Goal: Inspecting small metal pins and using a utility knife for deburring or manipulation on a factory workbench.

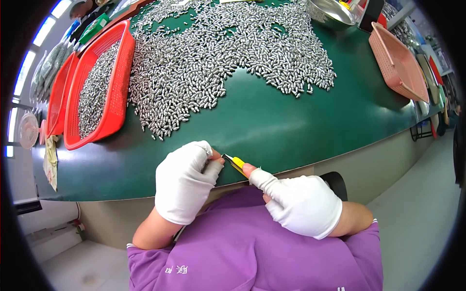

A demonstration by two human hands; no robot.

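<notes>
Both my hands wear white gloves with bare fingertips, and they meet just above the near edge of the green table [233, 121]. My right hand [303, 203] is closed around a yellow-handled cutter knife [238, 162], its thumb along the handle and its dark tip pointing at my left fingertips. My left hand [182, 182] is closed in a pinch between thumb and forefinger, right at the knife's tip. A tiny metal piece seems to sit in that pinch, mostly hidden by the fingers. Beyond my hands spreads a large heap of small silvery metal parts [238, 48].
A red plastic basket [127, 58] holding more silvery parts stands at the left, with another red basket [60, 99] beside it. A pink basket [395, 68] rests at the right edge. At the far right is a shiny metal bowl [335, 10]. Far left, another person [83, 9] is partly visible.
</notes>
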